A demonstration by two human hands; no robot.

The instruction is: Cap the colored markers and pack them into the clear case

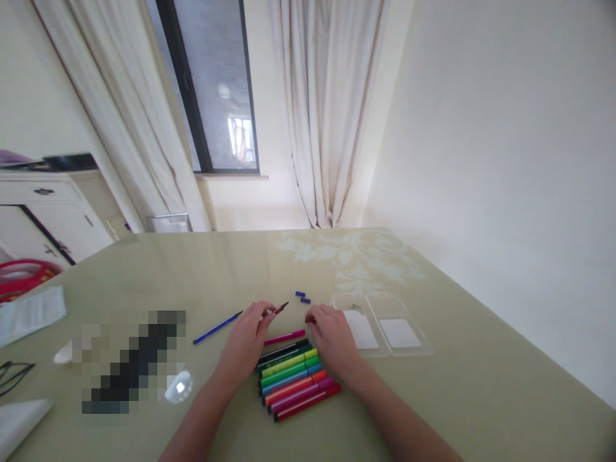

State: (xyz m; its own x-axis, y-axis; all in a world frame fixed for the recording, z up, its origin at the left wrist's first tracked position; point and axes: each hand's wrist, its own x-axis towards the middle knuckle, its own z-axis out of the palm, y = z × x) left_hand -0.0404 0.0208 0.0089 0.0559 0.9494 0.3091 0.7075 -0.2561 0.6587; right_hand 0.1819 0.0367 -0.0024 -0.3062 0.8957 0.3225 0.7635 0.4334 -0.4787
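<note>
My left hand [250,330] is closed on a dark red felt-tip pen [280,309], whose bare dark tip points up and to the right. My right hand [332,330] is a little to the right, fingers curled and pinched together; whatever they may hold is hidden. Between and below the hands lies a row of several capped felt-tip pens [293,384] in green, blue, orange, purple and red. A pink pen [285,337] lies just above that row. To the left of my left hand rests a blue pen [216,328]. Beyond the hands are two small blue caps [301,294].
An opened clear plastic case [423,346] with white inserts lies right of my right hand. On the left are a blurred dark object [135,366], black glasses [17,375] and a pale paper packet [33,313]. A wall [520,192] borders the table's right side.
</note>
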